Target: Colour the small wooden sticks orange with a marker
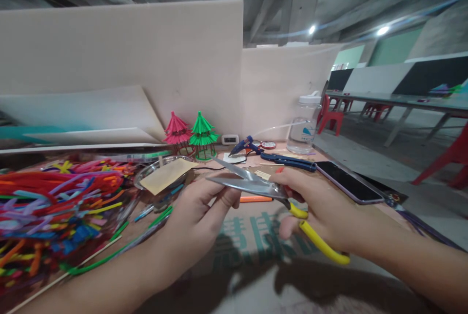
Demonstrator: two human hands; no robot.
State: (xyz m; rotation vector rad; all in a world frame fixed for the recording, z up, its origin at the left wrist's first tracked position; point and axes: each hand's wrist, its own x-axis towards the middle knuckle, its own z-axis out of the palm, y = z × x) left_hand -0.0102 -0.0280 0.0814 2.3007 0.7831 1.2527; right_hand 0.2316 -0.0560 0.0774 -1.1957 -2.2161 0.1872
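Note:
My right hand (318, 202) grips a pair of scissors (252, 185) with yellow handles, and their blades stand apart, pointing left. My left hand (204, 206) is closed, thumb and fingertips pinched right beside the blades. Whatever lies in that pinch, if anything, is hidden. Under both hands is a cardboard surface (241, 236) printed with green characters. An orange stick (256, 199) lies just beyond the blades, near some short pale sticks (262, 175).
Colourful pipe cleaners (66, 202) pile up on the left beside a metal tray (141, 172) with a yellowish card. Behind stand pink (177, 131) and green (202, 133) tree-like towers and a blue glue gun (243, 145). Pliers (288, 160), a phone (349, 182) and a bottle (303, 131) lie right.

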